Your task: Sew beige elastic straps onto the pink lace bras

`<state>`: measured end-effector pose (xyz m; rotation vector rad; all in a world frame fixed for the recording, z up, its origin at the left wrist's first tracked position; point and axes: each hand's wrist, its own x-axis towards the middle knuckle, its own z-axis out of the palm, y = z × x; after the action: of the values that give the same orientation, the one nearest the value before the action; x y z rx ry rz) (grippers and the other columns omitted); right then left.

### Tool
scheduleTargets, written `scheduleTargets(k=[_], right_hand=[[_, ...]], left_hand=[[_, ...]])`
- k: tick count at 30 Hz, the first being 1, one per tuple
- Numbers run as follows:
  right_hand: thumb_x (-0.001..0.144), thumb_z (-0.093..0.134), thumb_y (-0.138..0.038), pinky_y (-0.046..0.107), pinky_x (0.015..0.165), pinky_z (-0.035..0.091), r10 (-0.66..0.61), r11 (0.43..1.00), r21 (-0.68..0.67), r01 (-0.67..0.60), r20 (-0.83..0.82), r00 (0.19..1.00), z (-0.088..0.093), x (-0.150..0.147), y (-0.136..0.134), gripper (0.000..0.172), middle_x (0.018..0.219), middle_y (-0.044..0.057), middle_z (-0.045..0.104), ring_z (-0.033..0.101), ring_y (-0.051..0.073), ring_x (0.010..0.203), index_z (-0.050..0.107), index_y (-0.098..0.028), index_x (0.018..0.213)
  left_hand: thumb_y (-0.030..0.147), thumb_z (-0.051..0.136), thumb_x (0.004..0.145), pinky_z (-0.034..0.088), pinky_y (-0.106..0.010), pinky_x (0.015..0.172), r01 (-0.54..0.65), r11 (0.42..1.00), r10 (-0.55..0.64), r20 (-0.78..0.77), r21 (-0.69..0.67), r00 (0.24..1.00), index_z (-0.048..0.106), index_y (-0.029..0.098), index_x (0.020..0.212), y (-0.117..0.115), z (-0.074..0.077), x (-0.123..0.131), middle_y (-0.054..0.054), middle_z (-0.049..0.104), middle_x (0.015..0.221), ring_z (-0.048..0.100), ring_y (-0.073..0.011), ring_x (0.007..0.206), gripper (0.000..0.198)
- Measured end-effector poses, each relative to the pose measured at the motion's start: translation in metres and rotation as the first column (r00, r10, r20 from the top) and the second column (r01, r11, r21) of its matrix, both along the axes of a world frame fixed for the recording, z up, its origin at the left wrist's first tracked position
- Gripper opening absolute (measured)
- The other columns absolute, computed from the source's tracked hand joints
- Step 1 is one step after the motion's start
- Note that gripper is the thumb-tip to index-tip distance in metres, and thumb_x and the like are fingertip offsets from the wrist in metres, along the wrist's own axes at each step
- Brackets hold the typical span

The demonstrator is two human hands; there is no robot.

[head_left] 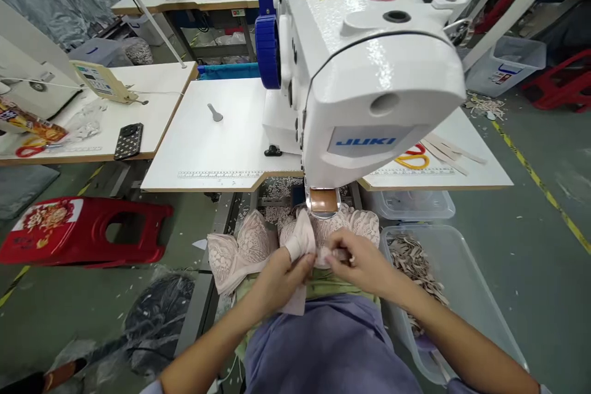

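A pale pink lace bra [249, 246] lies in my lap below the head of a white JUKI sewing machine [364, 68]. My left hand [284, 274] is closed, pinching a folded edge of the bra near its middle. My right hand [360, 261] is closed too, its fingertips gripping the same fabric just right of the left hand. Both hands meet directly under the machine's presser area [324, 203]. One lace cup hangs out to the left; the other sits behind my right hand.
The white sewing table [221, 148] carries a ruler strip, yellow-and-red scissors [413, 159] and fabric strips. A clear bin [462, 283] of fabric scraps stands at my right. A red plastic stool [87, 231] lies tipped on the floor at left. A second table [152, 98] holds a phone.
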<state>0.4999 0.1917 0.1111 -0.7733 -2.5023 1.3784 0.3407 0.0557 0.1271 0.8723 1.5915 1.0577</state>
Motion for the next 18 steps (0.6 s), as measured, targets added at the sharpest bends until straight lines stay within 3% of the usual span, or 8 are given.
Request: scheduleTargets(k=[2, 3, 6, 9, 13, 18], right_hand=[[0.091, 0.054, -0.030, 0.024, 0.048, 0.036, -0.199, 0.976, 0.079, 0.204, -0.067, 0.978, -0.001, 0.005, -0.001, 0.012, 0.060, -0.004, 0.051, 0.047, 0.013, 0.050, 0.055, -0.022, 0.083], [0.092, 0.054, -0.030, 0.024, 0.048, 0.037, -0.238, 0.959, 0.129, 0.254, -0.127, 0.963, 0.000, 0.006, -0.002, 0.013, 0.061, -0.003, 0.054, 0.049, 0.013, 0.051, 0.057, -0.022, 0.082], [0.095, 0.052, -0.024, 0.024, 0.055, 0.046, -0.134, 0.938, 0.265, 0.225, -0.321, 0.937, 0.007, 0.003, -0.011, 0.014, 0.074, 0.000, 0.066, 0.061, 0.014, 0.062, 0.063, -0.023, 0.087], [0.097, 0.051, -0.019, 0.024, 0.062, 0.050, -0.061, 0.918, 0.338, 0.208, -0.398, 0.916, 0.012, -0.007, -0.023, 0.014, 0.080, 0.002, 0.070, 0.066, 0.014, 0.072, 0.065, -0.023, 0.093], [0.096, 0.054, -0.020, 0.023, 0.064, 0.051, -0.088, 0.912, 0.330, 0.245, -0.427, 0.900, 0.004, -0.017, -0.031, 0.012, 0.083, 0.003, 0.070, 0.066, 0.014, 0.074, 0.067, -0.021, 0.094], [0.095, 0.057, -0.021, 0.024, 0.067, 0.051, -0.140, 0.929, 0.268, 0.254, -0.380, 0.914, -0.008, -0.019, -0.030, 0.010, 0.086, 0.003, 0.071, 0.066, 0.014, 0.076, 0.067, -0.020, 0.095]], left_hand=[[0.041, 0.058, 0.088, 0.046, -0.025, 0.063, -0.102, 0.995, 0.101, 0.075, 0.006, 0.992, 0.061, 0.017, 0.076, 0.001, -0.004, -0.002, 0.000, 0.061, 0.067, 0.056, -0.0145, 0.064, 0.027], [0.042, 0.059, 0.088, 0.048, -0.025, 0.066, -0.148, 0.989, 0.147, 0.127, 0.001, 0.981, 0.064, 0.016, 0.081, 0.002, -0.006, -0.003, -0.002, 0.065, 0.072, 0.059, -0.0150, 0.066, 0.027], [0.045, 0.065, 0.086, 0.051, -0.026, 0.068, -0.268, 0.963, 0.269, 0.263, -0.038, 0.927, 0.070, 0.013, 0.088, 0.004, -0.011, -0.001, -0.005, 0.071, 0.076, 0.063, -0.0151, 0.067, 0.032], [0.043, 0.074, 0.079, 0.052, -0.025, 0.070, -0.376, 0.925, 0.370, 0.325, -0.048, 0.870, 0.074, 0.013, 0.085, 0.007, -0.012, 0.006, -0.005, 0.073, 0.075, 0.065, -0.0148, 0.069, 0.030], [0.041, 0.079, 0.074, 0.051, -0.024, 0.070, -0.436, 0.900, 0.421, 0.324, -0.030, 0.847, 0.075, 0.014, 0.085, 0.010, -0.010, 0.016, -0.003, 0.073, 0.075, 0.064, -0.0150, 0.073, 0.030], [0.044, 0.073, 0.079, 0.052, -0.028, 0.073, -0.409, 0.912, 0.397, 0.268, -0.010, 0.878, 0.076, 0.014, 0.099, 0.011, -0.005, 0.023, -0.007, 0.076, 0.089, 0.067, -0.0210, 0.083, 0.035]])
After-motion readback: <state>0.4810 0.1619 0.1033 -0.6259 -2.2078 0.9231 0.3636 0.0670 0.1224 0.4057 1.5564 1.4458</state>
